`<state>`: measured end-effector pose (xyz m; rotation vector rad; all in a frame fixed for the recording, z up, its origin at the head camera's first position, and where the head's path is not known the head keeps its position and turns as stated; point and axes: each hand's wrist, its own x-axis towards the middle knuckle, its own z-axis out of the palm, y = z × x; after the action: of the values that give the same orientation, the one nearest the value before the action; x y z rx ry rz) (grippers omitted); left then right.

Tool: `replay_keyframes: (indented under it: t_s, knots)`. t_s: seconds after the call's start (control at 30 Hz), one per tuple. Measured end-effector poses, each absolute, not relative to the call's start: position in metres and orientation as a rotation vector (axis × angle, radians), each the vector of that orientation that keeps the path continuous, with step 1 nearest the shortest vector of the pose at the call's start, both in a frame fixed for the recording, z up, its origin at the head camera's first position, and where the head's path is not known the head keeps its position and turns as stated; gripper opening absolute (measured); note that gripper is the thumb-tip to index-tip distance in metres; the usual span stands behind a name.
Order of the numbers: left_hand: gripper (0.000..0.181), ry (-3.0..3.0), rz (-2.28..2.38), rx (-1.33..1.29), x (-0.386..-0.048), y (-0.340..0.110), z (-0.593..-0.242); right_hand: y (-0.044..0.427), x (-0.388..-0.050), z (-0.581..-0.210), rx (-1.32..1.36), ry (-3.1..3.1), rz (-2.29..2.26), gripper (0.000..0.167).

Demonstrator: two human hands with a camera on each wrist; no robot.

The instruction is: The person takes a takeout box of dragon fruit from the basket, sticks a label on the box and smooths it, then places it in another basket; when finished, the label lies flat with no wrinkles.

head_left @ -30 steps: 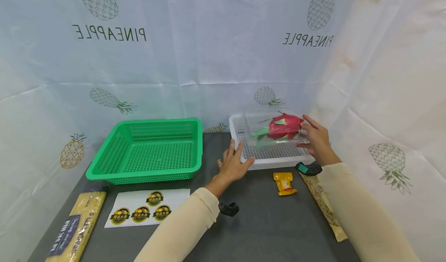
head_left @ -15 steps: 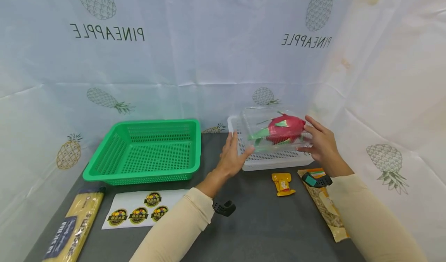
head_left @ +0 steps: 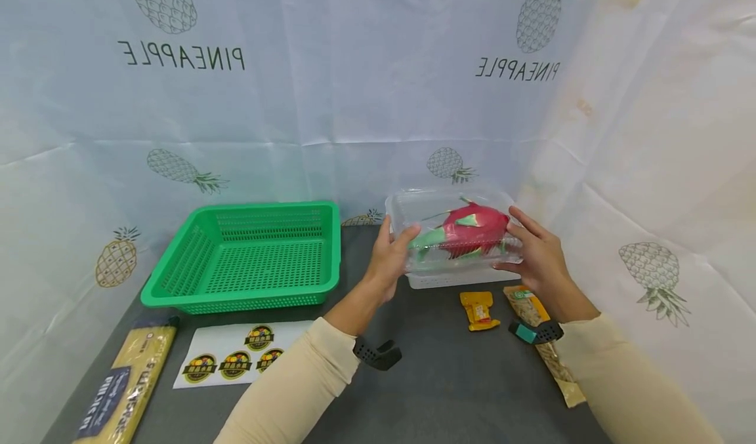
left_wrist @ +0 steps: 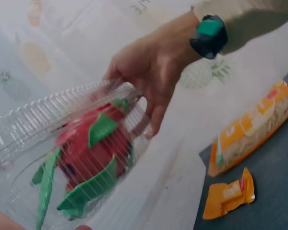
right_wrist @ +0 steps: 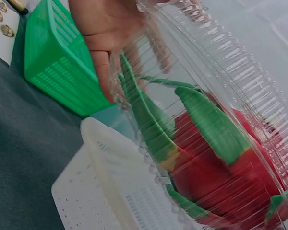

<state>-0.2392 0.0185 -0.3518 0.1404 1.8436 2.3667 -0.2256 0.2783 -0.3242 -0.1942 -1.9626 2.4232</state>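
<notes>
A clear plastic clamshell box with a red dragon fruit inside is held up between both hands, above the white basket. At its left end, my left hand grips the box with the thumb on top. My right hand grips the right end, its fingers curled around the edge. In the left wrist view the right hand holds the box's end, and green scales show on the fruit. The right wrist view has the left hand on the opposite end.
A green basket stands to the left. In front of it lie a sheet of round stickers and a spaghetti pack. A small yellow packet and a long snack bag lie at the right. Patterned curtains stand behind.
My left hand has gone from the white basket's rim to gripping the box's left end. The box has shifted slightly left and down, with my right hand still on it.
</notes>
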Motion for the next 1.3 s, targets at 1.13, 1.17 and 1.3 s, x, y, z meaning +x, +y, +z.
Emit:
replay_keyframes:
  t_s: [1.13, 1.17, 1.3]
  knots:
    - [0.094, 1.894, 2.187, 0.15, -0.19, -0.053, -0.35, 0.236, -0.166, -0.343, 0.088, -2.185, 2.267, 0.055]
    - [0.095, 1.897, 2.182, 0.158, -0.188, -0.055, -0.349, 0.235, -0.164, -0.344, 0.095, -2.184, 2.262, 0.055]
    - [0.099, 1.906, 2.162, 0.184, -0.181, -0.061, -0.35, 0.23, -0.156, -0.346, 0.115, -2.181, 2.251, 0.053]
